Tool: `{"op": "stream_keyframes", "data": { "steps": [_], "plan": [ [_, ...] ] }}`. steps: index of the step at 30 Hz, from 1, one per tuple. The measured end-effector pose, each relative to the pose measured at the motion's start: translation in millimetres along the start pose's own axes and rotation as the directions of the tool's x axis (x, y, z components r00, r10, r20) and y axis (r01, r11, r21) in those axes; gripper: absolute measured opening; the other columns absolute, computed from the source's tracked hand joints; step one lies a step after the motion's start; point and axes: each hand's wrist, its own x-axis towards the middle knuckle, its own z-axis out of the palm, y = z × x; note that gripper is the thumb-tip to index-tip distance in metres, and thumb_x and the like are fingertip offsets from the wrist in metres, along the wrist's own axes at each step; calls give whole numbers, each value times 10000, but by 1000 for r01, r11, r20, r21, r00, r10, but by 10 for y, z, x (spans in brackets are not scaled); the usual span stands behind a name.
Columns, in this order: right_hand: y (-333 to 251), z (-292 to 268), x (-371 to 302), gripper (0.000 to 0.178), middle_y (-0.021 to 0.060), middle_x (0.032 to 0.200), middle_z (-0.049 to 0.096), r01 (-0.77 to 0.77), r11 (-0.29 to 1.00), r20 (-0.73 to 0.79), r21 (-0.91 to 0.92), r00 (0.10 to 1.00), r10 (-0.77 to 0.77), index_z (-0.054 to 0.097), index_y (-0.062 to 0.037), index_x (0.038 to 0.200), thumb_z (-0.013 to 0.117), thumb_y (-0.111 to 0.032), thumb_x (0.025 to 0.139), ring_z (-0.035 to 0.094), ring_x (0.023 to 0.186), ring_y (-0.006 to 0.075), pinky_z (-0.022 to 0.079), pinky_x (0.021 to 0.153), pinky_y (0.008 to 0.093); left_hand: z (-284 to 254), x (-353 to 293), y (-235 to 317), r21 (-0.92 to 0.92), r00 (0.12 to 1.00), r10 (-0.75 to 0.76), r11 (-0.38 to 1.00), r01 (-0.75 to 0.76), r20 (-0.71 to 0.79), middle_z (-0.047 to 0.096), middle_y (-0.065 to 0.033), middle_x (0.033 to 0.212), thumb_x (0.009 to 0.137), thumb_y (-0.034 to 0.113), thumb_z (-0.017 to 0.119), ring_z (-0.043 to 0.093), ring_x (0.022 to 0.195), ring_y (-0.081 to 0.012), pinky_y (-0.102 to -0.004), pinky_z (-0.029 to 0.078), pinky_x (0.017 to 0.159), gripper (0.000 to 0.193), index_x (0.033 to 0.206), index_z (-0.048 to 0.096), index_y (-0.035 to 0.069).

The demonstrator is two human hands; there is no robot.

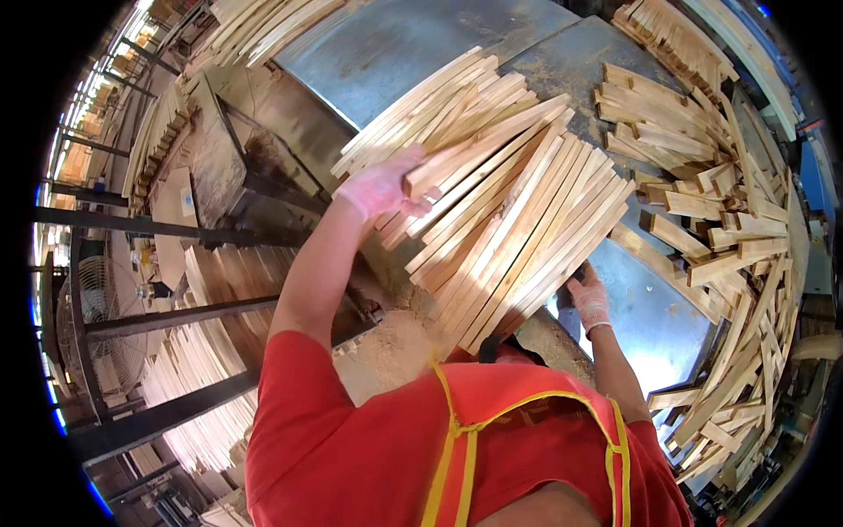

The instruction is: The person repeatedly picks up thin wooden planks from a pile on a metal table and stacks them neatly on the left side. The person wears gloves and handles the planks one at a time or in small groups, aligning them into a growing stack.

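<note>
A stack of pale wooden strips [518, 241] lies slantwise in front of me, its near end close to my body. My left hand [384, 186], in a thin pinkish-white glove, is closed around the near end of one wooden strip [492, 145]. That strip lies tilted across the top of the others. At the right side of the stack is my right hand [590, 301], in a similar glove with dark fingertips. Its thumb and fingers are apart, beside the edge of the stack. Whether those fingertips touch the wood is hard to make out.
Beneath the wood is a grey metal table [421, 39] dusted with sawdust. Short offcuts lie in a jumbled heap [702, 211] at the right. On the left stand dark metal bars [176, 226], a fan [101, 303] and more stacked strips [198, 386]. Sawdust [395, 347] is piled near my body.
</note>
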Motion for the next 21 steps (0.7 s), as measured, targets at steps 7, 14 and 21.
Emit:
{"op": "stream_keyframes", "data": {
  "steps": [7, 14, 21],
  "plan": [
    [-234, -179, -103, 712, 51, 935, 665, -228, 918, 220, 324, 962, 162, 442, -85, 1547, 660, -68, 869, 609, 705, 155, 527, 611, 324, 828, 18, 283, 954, 991, 133, 298, -15, -26, 532, -231, 1537, 1002, 354, 593, 573, 1371, -353, -430, 423, 1197, 720, 1604, 375, 24],
    [-799, 6, -200, 699, 30, 920, 592, -290, 906, 314, 307, 930, 191, 393, -85, 1473, 778, -148, 893, 547, 681, 132, 491, 574, 321, -308, -406, -670, 999, 808, 589, -12, 36, -22, 592, -134, 1452, 959, 352, 632, 666, 1210, -347, -463, 527, 1028, 788, 1657, 285, 235],
    [-900, -92, 108, 744, 104, 1052, 667, -413, 901, 429, 133, 843, 323, 352, -86, 1545, 747, -220, 929, 643, 778, 201, 548, 607, 335, 235, -224, -451, 918, 671, 741, -260, 298, -9, 551, -142, 1452, 885, 437, 729, 639, 1232, -319, -440, 521, 982, 867, 1613, 359, 148]
  ]
}}
